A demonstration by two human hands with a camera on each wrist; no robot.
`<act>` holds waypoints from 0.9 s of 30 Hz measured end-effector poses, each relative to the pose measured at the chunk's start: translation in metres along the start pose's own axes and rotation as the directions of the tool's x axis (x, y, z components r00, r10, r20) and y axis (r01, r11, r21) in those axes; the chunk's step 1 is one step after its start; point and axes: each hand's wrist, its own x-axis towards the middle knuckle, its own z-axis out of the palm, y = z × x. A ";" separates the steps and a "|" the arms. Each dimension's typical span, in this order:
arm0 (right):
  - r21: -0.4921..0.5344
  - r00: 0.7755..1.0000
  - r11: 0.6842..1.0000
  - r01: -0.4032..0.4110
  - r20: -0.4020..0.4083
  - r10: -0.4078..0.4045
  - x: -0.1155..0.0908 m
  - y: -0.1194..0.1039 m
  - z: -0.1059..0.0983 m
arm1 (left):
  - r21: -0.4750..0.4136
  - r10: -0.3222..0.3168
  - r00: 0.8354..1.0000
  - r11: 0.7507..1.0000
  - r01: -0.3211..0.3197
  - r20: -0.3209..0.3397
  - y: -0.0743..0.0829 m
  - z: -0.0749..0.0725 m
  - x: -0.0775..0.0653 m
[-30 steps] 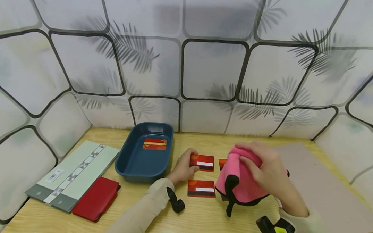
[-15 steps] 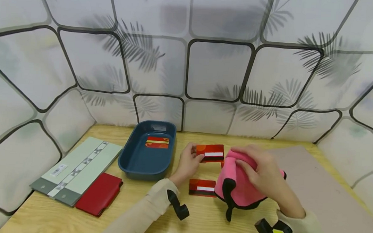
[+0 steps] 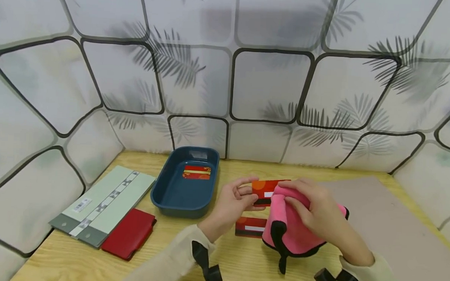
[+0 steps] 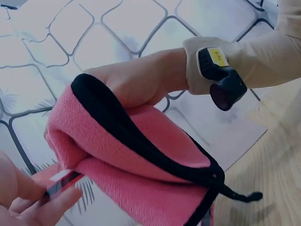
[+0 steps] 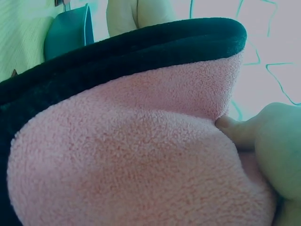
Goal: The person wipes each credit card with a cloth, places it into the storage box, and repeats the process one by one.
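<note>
Red card [image 3: 262,188] is pinched between the thumb and fingers of the left hand [image 3: 230,204], held above the table [image 3: 247,263]. Its right part is hidden behind a pink cloth [image 3: 294,231] with black edge. The right hand [image 3: 320,211] grips this cloth near its top, thumb and fingers closed on a fold. Nearer to the person, a second card [image 3: 249,227] lies flat. At left stands a blue tray [image 3: 181,195], with another card [image 3: 196,173] inside.

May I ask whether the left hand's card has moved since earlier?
Yes; in the head view, the card has moved right, away from the blue tray.
</note>
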 end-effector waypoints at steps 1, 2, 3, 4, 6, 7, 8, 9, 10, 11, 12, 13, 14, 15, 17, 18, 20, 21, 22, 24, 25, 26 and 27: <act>-0.005 1.000 1.000 -0.002 0.003 0.002 0.000 0.000 0.001 | -0.018 -0.011 1.000 1.000 0.011 0.011 -0.001 0.000 -0.002; -0.013 1.000 1.000 -0.002 0.007 0.002 0.000 -0.001 0.002 | -0.026 -0.023 1.000 0.999 0.023 0.019 -0.001 -0.001 -0.003; -0.022 1.000 1.000 -0.001 0.008 0.001 0.000 -0.002 0.003 | -0.014 -0.031 0.999 0.999 0.032 0.020 -0.001 -0.002 -0.005; -0.031 1.000 1.000 -0.001 0.008 0.001 0.001 -0.003 0.004 | -0.001 -0.036 0.999 0.999 0.036 0.023 -0.001 -0.002 -0.006; -0.047 1.000 0.999 -0.004 0.002 0.004 0.002 -0.006 0.006 | 0.013 -0.041 0.999 0.999 0.040 0.026 -0.002 -0.003 -0.007; -0.052 1.000 0.999 -0.004 -0.001 0.004 0.003 -0.007 0.007 | 0.012 -0.040 0.999 0.999 0.040 0.030 -0.002 -0.004 -0.007; -0.057 1.000 0.998 -0.007 -0.008 0.006 0.004 -0.008 0.008 | 0.005 -0.033 0.999 0.999 0.033 0.041 -0.002 -0.005 -0.007; -0.058 1.000 0.998 -0.010 -0.014 0.009 0.005 -0.010 0.009 | -0.005 -0.026 0.998 1.000 0.027 0.053 -0.003 -0.005 -0.007; -0.059 1.000 0.998 -0.012 -0.018 0.011 0.006 -0.011 0.010 | -0.022 -0.020 0.997 1.000 0.021 0.068 -0.003 -0.006 -0.008; -0.057 1.000 0.998 -0.014 -0.019 0.012 0.007 -0.013 0.011 | -0.035 -0.016 0.997 0.999 0.018 0.082 -0.004 -0.007 -0.008; -0.056 1.000 0.998 -0.013 -0.019 0.012 0.007 -0.014 0.012 | -0.044 -0.011 0.996 0.999 0.015 0.093 -0.005 -0.008 -0.008; -0.053 1.000 0.999 -0.011 -0.018 0.010 0.008 -0.015 0.013 | -0.051 -0.005 0.994 0.999 0.010 0.105 -0.006 -0.009 -0.009; -0.051 1.000 0.999 -0.008 -0.019 0.007 0.008 -0.017 0.014 | -0.055 -0.001 0.993 0.998 0.007 0.116 -0.007 -0.010 -0.009; -0.045 1.000 0.999 -0.006 -0.018 0.005 0.009 -0.018 0.015 | -0.055 0.000 0.992 0.998 0.006 0.124 -0.008 -0.011 -0.009; -0.030 1.000 1.000 0.000 -0.018 0.000 0.009 -0.020 0.016 | -0.063 -0.001 0.989 0.998 0.010 0.145 -0.010 -0.012 -0.010; -0.026 1.000 1.000 0.004 -0.019 -0.005 0.009 -0.020 0.016 | -0.070 -0.004 0.988 0.997 0.015 0.154 -0.010 -0.012 -0.010; -0.015 1.000 1.000 0.010 -0.016 -0.010 0.010 -0.022 0.017 | -0.084 -0.011 0.986 0.996 0.026 0.165 -0.011 -0.013 -0.011; -0.010 1.000 1.000 0.010 -0.014 -0.011 0.010 -0.022 0.018 | -0.093 -0.011 0.985 0.995 0.027 0.172 -0.011 -0.014 -0.011; -0.008 1.000 1.000 0.010 -0.014 -0.011 0.011 -0.023 0.018 | -0.101 -0.011 0.984 0.994 0.029 0.177 -0.011 -0.014 -0.011; -0.003 1.000 1.000 0.002 -0.011 -0.002 0.012 -0.024 0.019 | -0.107 -0.003 0.982 0.994 0.024 0.188 -0.011 -0.016 -0.012; 0.000 1.000 1.000 -0.006 -0.008 0.006 0.012 -0.025 0.020 | -0.109 0.000 0.982 0.994 0.021 0.191 -0.011 -0.016 -0.012; -0.001 1.000 1.000 -0.015 -0.006 0.014 0.012 -0.025 0.020 | -0.110 0.006 0.980 0.994 0.016 0.200 -0.011 -0.016 -0.011; -0.001 1.000 1.000 -0.024 -0.003 0.024 0.011 -0.026 0.019 | -0.107 0.011 0.977 0.994 0.012 0.213 -0.011 -0.016 -0.012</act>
